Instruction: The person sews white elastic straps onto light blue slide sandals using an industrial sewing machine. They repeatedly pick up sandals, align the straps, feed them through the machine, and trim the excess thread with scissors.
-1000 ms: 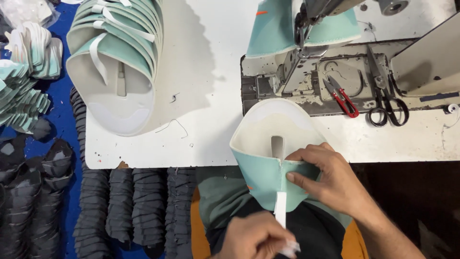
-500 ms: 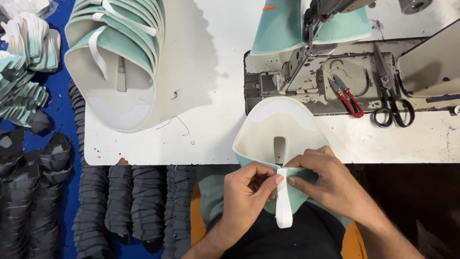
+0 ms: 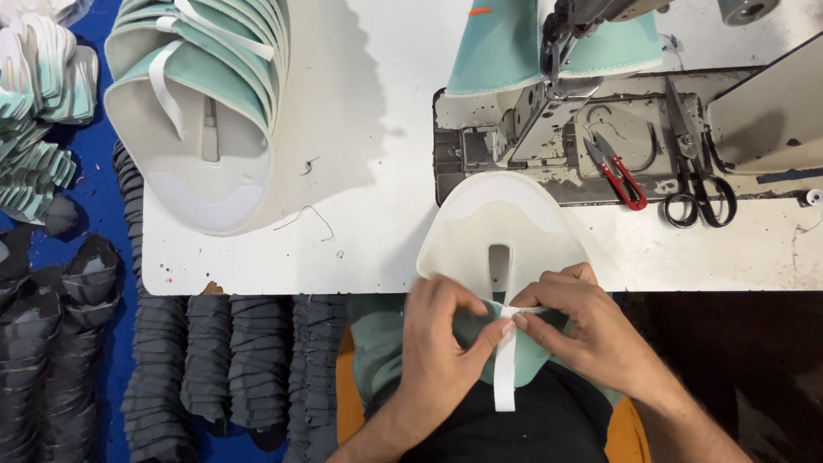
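Observation:
A cream and mint-green shoe upper piece [image 3: 493, 227] lies over the near edge of the white table [image 3: 369, 129], with a slot in its middle. A white strap [image 3: 505, 369] hangs down from its near edge. My left hand [image 3: 441, 343] pinches the top of the strap against the piece with thumb and fingers. My right hand [image 3: 591, 330] grips the same spot from the right, fingertips meeting my left ones on the strap's top.
A sewing machine [image 3: 583, 94] stands just beyond the piece, with another mint piece [image 3: 506, 47] under its head. Red snips [image 3: 619, 174] and black scissors [image 3: 699, 180] lie on its bed. A stack of finished uppers [image 3: 201, 94] sits far left. Dark pieces [image 3: 206, 360] hang below the table.
My left hand rose from my lap to the strap's top and now pinches it with my right. The piece has slid a little further onto the table.

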